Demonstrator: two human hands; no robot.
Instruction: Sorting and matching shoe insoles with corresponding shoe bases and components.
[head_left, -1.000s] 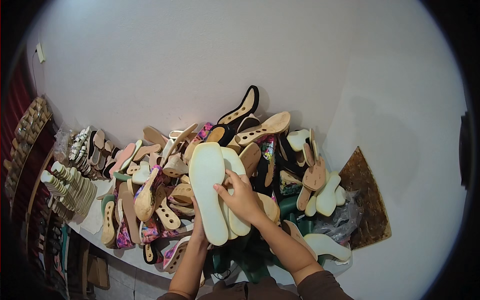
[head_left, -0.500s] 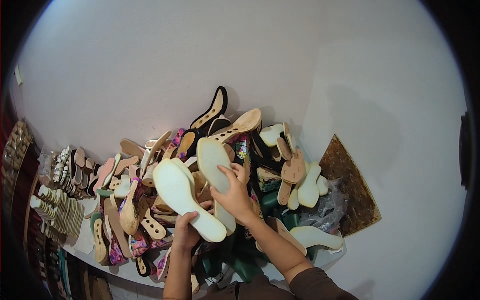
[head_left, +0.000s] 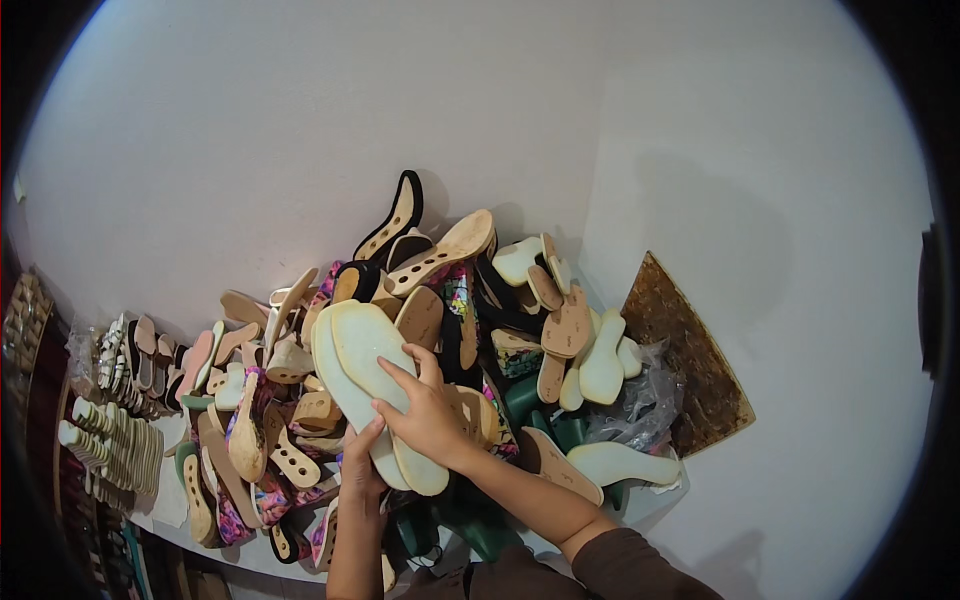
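Observation:
Two pale shoe insoles are held one over the other above the heap, the upper one shifted a little to the right. My left hand grips their lower left edge, its thumb showing at the rim and its other fingers hidden behind. My right hand holds the upper insole from the right, with thumb and forefinger across its face. Just behind them are a tan printed sole and several wedge soles, some with rows of holes, such as the long tan sole.
White-edged soles stand stacked at the left. On the right lie more pale insoles, crumpled clear plastic and a brown patterned board against the wall. Green pieces sit near my body. A woven item is at the far left.
My right hand has brought its insole leftward and down over the one in my left hand, so the two now nearly line up. The view has shifted slightly to the right.

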